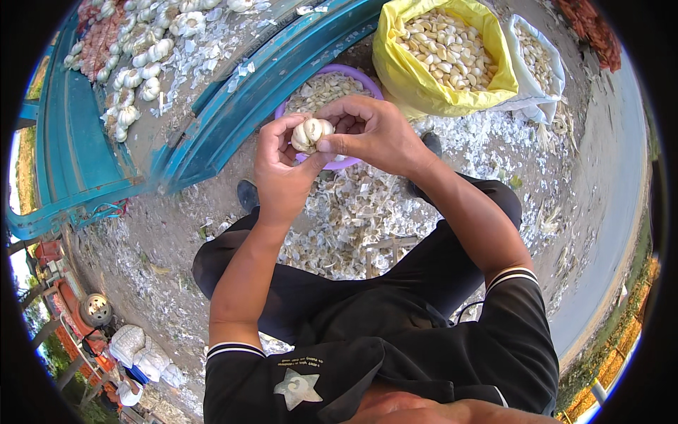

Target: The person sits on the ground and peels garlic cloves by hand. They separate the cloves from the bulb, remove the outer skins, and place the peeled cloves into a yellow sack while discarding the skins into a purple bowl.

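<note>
A whole garlic bulb (310, 134) is held between my two hands, above a purple plastic basin (369, 85) that holds loose garlic cloves. My left hand (288, 164) grips the bulb's left side with thumb and fingers. From the right, my right hand (368, 132) pinches it, thumb on the front and fingers curled behind. Beyond my right hand stands a yellow sack (389, 69) filled with separated cloves. A white sack (553, 79) of cloves leans beside it. My hands hide part of the basin.
A blue metal truck bed (228, 132) at upper left carries garlic bulbs (151, 69) and a red mesh bag (100, 40). Garlic skins (349, 217) litter the ground between my legs. Another red mesh bag (593, 32) lies upper right. Lower left are a person (128, 391) and an orange vehicle (71, 307).
</note>
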A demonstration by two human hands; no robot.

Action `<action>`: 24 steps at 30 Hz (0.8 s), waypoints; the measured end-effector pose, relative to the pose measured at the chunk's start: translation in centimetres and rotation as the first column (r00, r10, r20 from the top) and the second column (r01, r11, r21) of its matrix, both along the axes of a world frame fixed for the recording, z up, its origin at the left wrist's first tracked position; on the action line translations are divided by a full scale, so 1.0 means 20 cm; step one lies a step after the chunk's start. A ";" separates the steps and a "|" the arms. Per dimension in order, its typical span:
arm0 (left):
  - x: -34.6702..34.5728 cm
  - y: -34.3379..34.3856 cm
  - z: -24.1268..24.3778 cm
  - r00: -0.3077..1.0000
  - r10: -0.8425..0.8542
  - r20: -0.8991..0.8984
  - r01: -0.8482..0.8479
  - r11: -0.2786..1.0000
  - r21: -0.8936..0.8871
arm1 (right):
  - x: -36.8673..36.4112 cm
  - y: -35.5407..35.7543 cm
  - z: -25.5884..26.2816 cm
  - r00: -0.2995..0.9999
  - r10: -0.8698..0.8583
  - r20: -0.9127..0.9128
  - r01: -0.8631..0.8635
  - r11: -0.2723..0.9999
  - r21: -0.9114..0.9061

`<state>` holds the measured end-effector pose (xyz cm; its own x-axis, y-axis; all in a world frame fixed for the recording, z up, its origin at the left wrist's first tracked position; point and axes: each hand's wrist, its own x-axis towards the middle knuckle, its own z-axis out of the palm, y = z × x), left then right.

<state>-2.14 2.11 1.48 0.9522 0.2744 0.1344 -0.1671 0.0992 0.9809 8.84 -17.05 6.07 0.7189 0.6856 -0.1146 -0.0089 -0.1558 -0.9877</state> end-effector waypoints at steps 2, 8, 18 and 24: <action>-0.02 0.03 -0.01 1.000 0.013 -0.008 -0.013 1.000 0.018 | -0.01 0.03 -0.01 1.000 0.006 -0.010 -0.006 1.000 -0.011; -0.06 0.10 0.02 0.989 -0.038 -0.143 0.022 0.993 -0.113 | -0.03 0.11 -0.06 0.988 -0.019 -0.155 0.024 0.999 0.032; -0.09 0.10 0.00 0.989 -0.027 -0.144 0.041 0.995 0.093 | -0.04 0.12 -0.10 0.998 0.027 0.050 -0.029 0.998 0.054; -0.09 0.11 0.05 0.980 -0.085 -0.179 0.070 0.994 -0.087 | -0.01 0.06 -0.09 0.985 0.063 -0.158 -0.067 0.998 -0.019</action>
